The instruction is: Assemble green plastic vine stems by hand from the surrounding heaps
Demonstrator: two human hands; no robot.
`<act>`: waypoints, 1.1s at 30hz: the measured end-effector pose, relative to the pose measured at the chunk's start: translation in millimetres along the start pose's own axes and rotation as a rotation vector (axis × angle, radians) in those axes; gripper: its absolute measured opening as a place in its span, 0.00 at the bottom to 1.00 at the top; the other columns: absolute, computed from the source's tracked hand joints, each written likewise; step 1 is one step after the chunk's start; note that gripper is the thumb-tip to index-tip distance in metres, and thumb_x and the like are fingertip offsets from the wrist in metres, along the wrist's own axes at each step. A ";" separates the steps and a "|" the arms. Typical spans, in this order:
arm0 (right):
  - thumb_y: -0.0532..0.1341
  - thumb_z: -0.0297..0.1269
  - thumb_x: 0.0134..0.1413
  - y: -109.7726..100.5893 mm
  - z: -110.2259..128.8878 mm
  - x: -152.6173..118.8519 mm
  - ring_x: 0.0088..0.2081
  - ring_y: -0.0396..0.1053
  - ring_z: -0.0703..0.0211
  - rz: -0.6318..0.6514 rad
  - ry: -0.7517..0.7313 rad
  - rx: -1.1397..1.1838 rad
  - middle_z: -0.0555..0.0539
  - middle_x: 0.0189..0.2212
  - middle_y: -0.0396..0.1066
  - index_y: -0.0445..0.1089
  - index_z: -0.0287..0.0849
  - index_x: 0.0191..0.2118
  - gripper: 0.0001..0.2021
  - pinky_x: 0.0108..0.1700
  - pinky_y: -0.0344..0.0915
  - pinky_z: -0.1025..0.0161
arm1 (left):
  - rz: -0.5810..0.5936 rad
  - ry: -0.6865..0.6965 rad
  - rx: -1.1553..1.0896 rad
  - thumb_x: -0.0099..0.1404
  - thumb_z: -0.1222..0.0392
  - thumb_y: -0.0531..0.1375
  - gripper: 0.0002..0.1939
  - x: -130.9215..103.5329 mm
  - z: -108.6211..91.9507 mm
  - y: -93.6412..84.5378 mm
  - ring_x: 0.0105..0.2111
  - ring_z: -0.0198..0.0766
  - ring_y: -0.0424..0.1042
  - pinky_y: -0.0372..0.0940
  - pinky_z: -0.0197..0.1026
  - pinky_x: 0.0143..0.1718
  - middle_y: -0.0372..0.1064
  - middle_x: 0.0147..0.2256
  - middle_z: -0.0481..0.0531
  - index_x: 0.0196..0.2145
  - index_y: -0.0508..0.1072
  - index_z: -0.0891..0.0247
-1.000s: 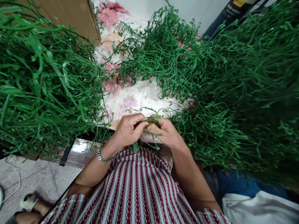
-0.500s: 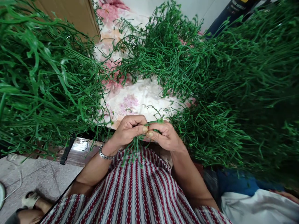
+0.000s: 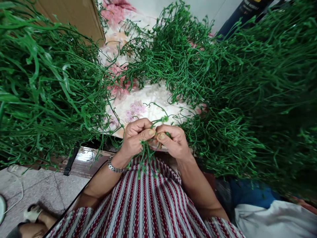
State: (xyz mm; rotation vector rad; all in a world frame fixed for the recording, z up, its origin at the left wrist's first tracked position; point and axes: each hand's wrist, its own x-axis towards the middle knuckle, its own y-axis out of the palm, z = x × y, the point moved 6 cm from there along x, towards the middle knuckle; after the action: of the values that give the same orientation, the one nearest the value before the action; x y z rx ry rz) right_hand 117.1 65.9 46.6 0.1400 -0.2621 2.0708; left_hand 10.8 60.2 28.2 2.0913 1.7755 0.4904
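Note:
My left hand [image 3: 137, 138] is closed in a pinch on a small bunch of thin green artificial plant stems [image 3: 146, 158]. The bunch hangs below its fingers over the striped apron. Pressed close beside it, my right hand [image 3: 173, 140] pinches part of the same stems between thumb and forefinger. A curled stem with a light green joint [image 3: 164, 118] sticks up above the fingertips. What lies right between the two thumbs is mostly hidden.
Heaps of green stems lie on the left [image 3: 49, 89], at the back [image 3: 173, 49] and on the right [image 3: 223, 142]. A floral cloth [image 3: 151, 94] covers the table. Behind stand a cardboard box [image 3: 74, 15] and a dark tube [image 3: 242, 16]. A foot in a sandal shows lower left.
The jointed stem above the fingers has shifted left and up. Both hands have turned slightly, staying together, and the hanging bunch has swung a little to the right.

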 end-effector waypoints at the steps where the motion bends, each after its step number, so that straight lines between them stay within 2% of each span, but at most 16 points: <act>1: 0.54 0.39 0.57 -2.0 3.8 0.5 0.19 0.58 0.70 0.020 -0.016 -0.110 0.53 0.18 0.61 0.64 0.39 0.25 0.13 0.23 0.54 0.71 | 0.024 0.006 0.121 0.56 0.59 0.60 0.12 1.0 -4.5 -1.2 0.18 0.26 0.51 0.48 0.30 0.18 0.52 0.18 0.43 0.21 0.62 0.65; 3: 0.55 0.38 0.57 -5.6 12.6 0.9 0.21 0.56 0.69 0.067 -0.065 -0.378 0.53 0.18 0.60 0.64 0.39 0.24 0.12 0.26 0.53 0.70 | 0.102 -0.020 0.363 0.55 0.58 0.61 0.14 3.3 -10.6 -2.2 0.20 0.26 0.49 0.45 0.32 0.20 0.49 0.18 0.42 0.20 0.61 0.66; 5: 0.55 0.38 0.57 -7.2 19.9 0.2 0.22 0.56 0.68 0.123 -0.121 -0.604 0.52 0.19 0.60 0.65 0.40 0.24 0.12 0.27 0.51 0.68 | 0.221 -0.101 0.469 0.56 0.54 0.60 0.17 4.6 -9.9 -1.5 0.20 0.27 0.48 0.44 0.33 0.20 0.47 0.19 0.43 0.19 0.60 0.66; 7: 0.54 0.39 0.58 -6.2 22.6 -0.9 0.22 0.54 0.67 0.184 -0.157 -0.719 0.52 0.18 0.58 0.64 0.40 0.24 0.14 0.27 0.50 0.67 | 0.334 -0.196 0.433 0.57 0.51 0.58 0.19 3.5 -3.5 0.4 0.20 0.27 0.47 0.43 0.34 0.20 0.47 0.18 0.43 0.18 0.60 0.66; 9: 0.52 0.40 0.59 -3.5 21.8 -1.8 0.22 0.53 0.67 0.231 -0.182 -0.693 0.52 0.17 0.56 0.62 0.41 0.22 0.15 0.27 0.49 0.66 | 0.360 -0.253 0.328 0.56 0.50 0.59 0.20 1.6 4.0 0.9 0.19 0.27 0.46 0.42 0.34 0.19 0.47 0.17 0.44 0.16 0.60 0.66; 12: 0.52 0.40 0.59 -1.0 17.1 -1.3 0.21 0.54 0.68 0.204 -0.189 -0.410 0.53 0.17 0.57 0.61 0.40 0.22 0.16 0.26 0.51 0.68 | 0.260 -0.300 0.090 0.52 0.51 0.62 0.21 -1.9 15.5 0.1 0.16 0.25 0.46 0.41 0.34 0.17 0.46 0.15 0.43 0.14 0.59 0.66; 15: 0.54 0.39 0.57 0.4 5.9 -0.6 0.19 0.56 0.70 0.088 -0.115 -0.083 0.53 0.17 0.59 0.62 0.40 0.23 0.14 0.24 0.52 0.69 | 0.165 -0.300 -0.125 0.51 0.53 0.62 0.17 -5.4 21.9 2.3 0.13 0.25 0.48 0.43 0.32 0.15 0.50 0.13 0.43 0.16 0.62 0.67; 18: 0.56 0.41 0.55 5.5 -7.2 -1.7 0.18 0.57 0.69 -0.030 0.002 0.189 0.53 0.16 0.59 0.63 0.39 0.23 0.13 0.21 0.53 0.69 | 0.105 -0.249 -0.225 0.52 0.55 0.62 0.15 -4.8 20.5 4.7 0.12 0.25 0.49 0.44 0.31 0.13 0.53 0.12 0.43 0.17 0.64 0.67; 21: 0.56 0.44 0.54 9.2 -14.6 -1.8 0.17 0.59 0.68 -0.129 0.075 0.408 0.53 0.17 0.61 0.63 0.40 0.25 0.13 0.20 0.55 0.69 | 0.022 -0.200 -0.224 0.51 0.53 0.62 0.16 0.1 16.6 2.5 0.11 0.26 0.51 0.45 0.32 0.12 0.54 0.13 0.44 0.17 0.63 0.65; 23: 0.56 0.44 0.54 5.6 -15.3 -0.1 0.19 0.62 0.67 -0.183 0.087 0.358 0.52 0.18 0.64 0.64 0.40 0.27 0.13 0.22 0.58 0.68 | -0.046 -0.158 -0.162 0.50 0.52 0.63 0.16 4.3 13.0 -2.7 0.12 0.26 0.51 0.45 0.32 0.13 0.53 0.13 0.43 0.18 0.63 0.65; 26: 0.55 0.42 0.57 -13.0 -9.5 2.0 0.25 0.66 0.65 -0.324 0.048 0.051 0.49 0.23 0.69 0.67 0.40 0.29 0.12 0.29 0.62 0.67 | -0.106 -0.078 0.011 0.53 0.52 0.62 0.15 8.9 6.3 -12.7 0.15 0.26 0.52 0.46 0.32 0.15 0.56 0.16 0.44 0.20 0.66 0.66; 30: 0.51 0.39 0.60 -40.2 8.9 -3.5 0.34 0.67 0.61 -0.567 -0.057 -0.277 0.47 0.27 0.70 0.68 0.42 0.30 0.13 0.40 0.62 0.63 | -0.080 -0.032 0.249 0.57 0.52 0.60 0.14 9.2 2.5 -19.5 0.17 0.26 0.51 0.45 0.33 0.17 0.57 0.19 0.45 0.23 0.68 0.66; 31: 0.51 0.39 0.60 -42.1 12.4 -4.4 0.34 0.67 0.60 -0.571 -0.062 -0.316 0.47 0.26 0.69 0.68 0.42 0.31 0.12 0.39 0.62 0.63 | -0.062 -0.035 0.290 0.57 0.52 0.59 0.14 8.6 2.6 -19.3 0.17 0.26 0.50 0.45 0.33 0.17 0.56 0.19 0.44 0.23 0.67 0.66; 33: 0.51 0.39 0.60 -39.3 15.9 -3.6 0.29 0.66 0.62 -0.499 -0.036 -0.360 0.49 0.25 0.67 0.68 0.43 0.35 0.11 0.35 0.62 0.64 | -0.025 -0.037 0.358 0.58 0.52 0.58 0.13 7.3 2.2 -17.1 0.18 0.26 0.49 0.46 0.32 0.18 0.54 0.19 0.44 0.24 0.67 0.66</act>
State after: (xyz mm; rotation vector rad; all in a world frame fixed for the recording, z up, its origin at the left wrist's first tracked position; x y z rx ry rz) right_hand 152.9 77.6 66.3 0.0179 -0.5571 1.5015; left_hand -1.8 69.9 18.4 2.2866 1.9837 0.1295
